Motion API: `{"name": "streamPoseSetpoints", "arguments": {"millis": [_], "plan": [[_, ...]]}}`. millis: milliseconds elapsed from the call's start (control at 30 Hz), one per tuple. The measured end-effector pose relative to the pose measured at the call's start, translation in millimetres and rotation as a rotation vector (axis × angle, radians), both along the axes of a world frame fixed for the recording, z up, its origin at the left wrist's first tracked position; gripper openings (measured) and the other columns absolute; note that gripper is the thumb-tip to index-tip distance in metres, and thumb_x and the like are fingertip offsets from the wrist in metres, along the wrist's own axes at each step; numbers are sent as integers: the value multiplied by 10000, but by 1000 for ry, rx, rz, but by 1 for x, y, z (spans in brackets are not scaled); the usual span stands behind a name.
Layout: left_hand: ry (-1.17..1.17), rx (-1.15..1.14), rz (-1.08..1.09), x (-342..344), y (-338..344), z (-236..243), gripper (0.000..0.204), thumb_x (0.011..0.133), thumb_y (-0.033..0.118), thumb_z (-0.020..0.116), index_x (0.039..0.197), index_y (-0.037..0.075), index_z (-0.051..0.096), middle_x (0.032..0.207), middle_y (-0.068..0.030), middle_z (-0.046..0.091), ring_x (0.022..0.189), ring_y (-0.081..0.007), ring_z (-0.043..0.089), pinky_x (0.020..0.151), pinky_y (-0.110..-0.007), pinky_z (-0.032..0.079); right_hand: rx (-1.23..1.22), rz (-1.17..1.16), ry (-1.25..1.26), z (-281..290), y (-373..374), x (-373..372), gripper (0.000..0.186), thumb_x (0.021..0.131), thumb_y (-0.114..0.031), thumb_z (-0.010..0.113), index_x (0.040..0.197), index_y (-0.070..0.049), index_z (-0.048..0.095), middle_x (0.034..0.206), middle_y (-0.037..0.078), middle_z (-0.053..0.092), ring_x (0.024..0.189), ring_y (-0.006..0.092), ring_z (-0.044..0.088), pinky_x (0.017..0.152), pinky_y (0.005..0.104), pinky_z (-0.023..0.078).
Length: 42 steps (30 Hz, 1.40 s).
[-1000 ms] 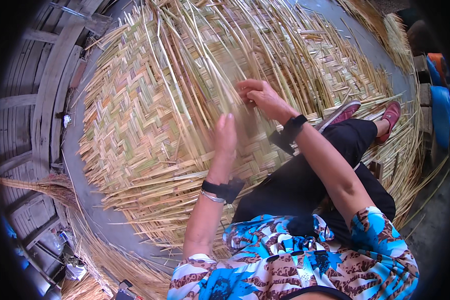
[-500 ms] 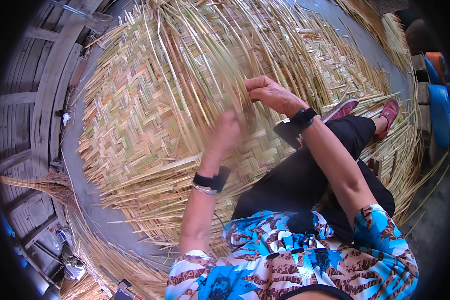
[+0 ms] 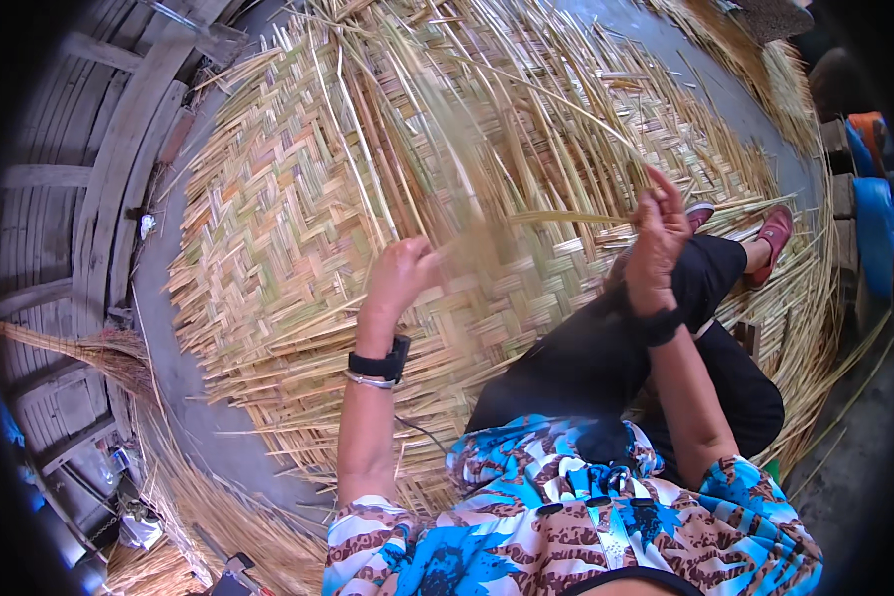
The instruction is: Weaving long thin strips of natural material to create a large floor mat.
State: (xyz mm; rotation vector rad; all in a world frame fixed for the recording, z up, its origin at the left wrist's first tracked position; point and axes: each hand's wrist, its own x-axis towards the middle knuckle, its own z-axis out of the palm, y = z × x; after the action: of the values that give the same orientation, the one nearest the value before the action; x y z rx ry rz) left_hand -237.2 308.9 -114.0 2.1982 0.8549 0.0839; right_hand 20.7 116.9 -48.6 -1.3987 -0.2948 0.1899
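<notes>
A large woven mat (image 3: pixel 248 248) of pale straw-coloured and greenish strips spreads beneath me, with long loose strips (image 3: pixel 368 139) lying over its upper middle. My left hand (image 3: pixel 407 268) is over the mat at centre left, its fingers curled beside a blurred strip; I cannot make out what it grips. My right hand (image 3: pixel 658 228), higher and to the right above my legs, is closed on a flat yellow-green strip (image 3: pixel 566 216), which reaches leftward toward my left hand. Both wrists wear black bands. My legs in black trousers (image 3: pixel 576 368) are bent on the mat's right side.
Wooden planks (image 3: pixel 99 238) line the left, with a straw broom (image 3: pixel 79 353) against them. Bundles of straw (image 3: pixel 219 507) lie at lower left, more straw (image 3: pixel 765 89) at upper right. Blue objects (image 3: pixel 874 238) and blocks stand at the right edge, beside grey floor (image 3: pixel 199 417).
My hands have moved apart: the left one shifted left, the right one swung rightward and turned upright. A yellow-green strip now stretches out from my right hand.
</notes>
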Motion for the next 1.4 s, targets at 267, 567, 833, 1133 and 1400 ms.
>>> {"name": "streamPoseSetpoints", "arguments": {"millis": [267,567,833,1133,1400], "plan": [[182,12,40,-43,12,12,249,833,276,623,810,29,637,747,-181,640,740,-369,628,681,-449,487,-526,18,-397,37,-56,65,388,920,3,547,1290,-105,593,686,-95,368,596,24,280,523,207,240],[57,-23,95,-50,13,-38,297,839,307,668,735,48,568,619,-85,566,582,-208,529,596,-348,455,-964,429,-1180,35,-9,37,559,804,-88,663,1338,-117,502,1312,116,544,1228,301,500,1002,420,379],[66,-59,118,-57,10,-21,359,844,408,669,703,94,568,644,-56,599,630,-195,570,642,-356,472,-1370,990,-977,-48,42,25,242,834,-270,623,761,-43,663,782,172,662,802,366,639,790,548,426],[83,-177,198,-116,17,-37,340,835,422,666,764,97,592,688,-86,619,655,-233,599,637,-360,476,-1079,1106,-918,-76,42,22,224,800,-211,599,729,0,629,704,201,606,722,397,612,648,479,481],[-16,-47,175,-106,10,-27,307,816,304,702,729,42,566,571,-81,505,530,-172,448,528,-334,391,-1589,909,-1438,-68,58,-25,105,736,-114,606,650,-125,664,627,59,597,644,231,620,566,419,451]]}}
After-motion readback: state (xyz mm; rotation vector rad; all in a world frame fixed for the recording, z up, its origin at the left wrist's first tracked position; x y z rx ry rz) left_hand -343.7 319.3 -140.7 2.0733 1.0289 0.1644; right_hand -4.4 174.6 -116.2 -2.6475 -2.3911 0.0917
